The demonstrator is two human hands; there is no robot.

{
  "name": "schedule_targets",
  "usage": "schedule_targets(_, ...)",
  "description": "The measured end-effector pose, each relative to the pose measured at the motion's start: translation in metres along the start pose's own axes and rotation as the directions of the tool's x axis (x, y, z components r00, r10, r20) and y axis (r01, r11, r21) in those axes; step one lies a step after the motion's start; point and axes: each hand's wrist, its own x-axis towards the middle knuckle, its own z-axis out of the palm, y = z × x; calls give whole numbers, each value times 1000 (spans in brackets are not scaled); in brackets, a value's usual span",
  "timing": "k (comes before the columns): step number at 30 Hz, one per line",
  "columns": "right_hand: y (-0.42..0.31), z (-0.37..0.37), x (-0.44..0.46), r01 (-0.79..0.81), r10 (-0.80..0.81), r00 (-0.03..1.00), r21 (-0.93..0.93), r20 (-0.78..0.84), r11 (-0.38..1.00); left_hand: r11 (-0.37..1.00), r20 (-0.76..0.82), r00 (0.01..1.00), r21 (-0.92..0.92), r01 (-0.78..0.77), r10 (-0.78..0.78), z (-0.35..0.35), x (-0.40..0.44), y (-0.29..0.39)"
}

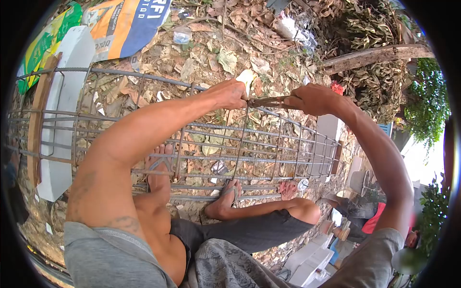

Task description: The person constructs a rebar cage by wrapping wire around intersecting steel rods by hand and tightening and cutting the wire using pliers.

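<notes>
The right hand (314,99) clamps pincers (274,102) aimed at nine o'clock; left hand (231,94) curls at the rebar cage (243,131), grip hidden from me.

Grey shirt (115,257), printed front (228,264); dark shorts (254,231); flip-flops (159,163).

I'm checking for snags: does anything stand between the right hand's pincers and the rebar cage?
Nothing visible does: the pincers, in the right hand, reach the rebar cage beside the left hand.
</notes>
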Motion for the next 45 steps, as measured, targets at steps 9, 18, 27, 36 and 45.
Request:
schedule_targets(9, 6, 11, -10, -92, -90, 944, 514, 318, 853, 998, -40, 998, 30, -46, 47, -2, 0, -4)
schedule_targets(18, -9, 44, -13, -122, -224, 829, -556, -512, 822, 999, 25, 999, 3, 32, -32, -2, -1, 4)
schedule_targets(27, -10, -30, -6, -197, 61, 936, 375, 346, 906, 1000, -38, 999, -16, -10, 9, 1, -2, 1)
schedule_targets(36, 15, 10, -25, 5, -656, 620, -834, -430, 552, 999, 4, 1000, 17, 27, -27, -5, -2, 10)
schedule_targets(45, 49, 28, 1, 122, -487, 729, -608, -481, 784, 998, -220, 974, -4, -64, 61, 26, 15, -15)
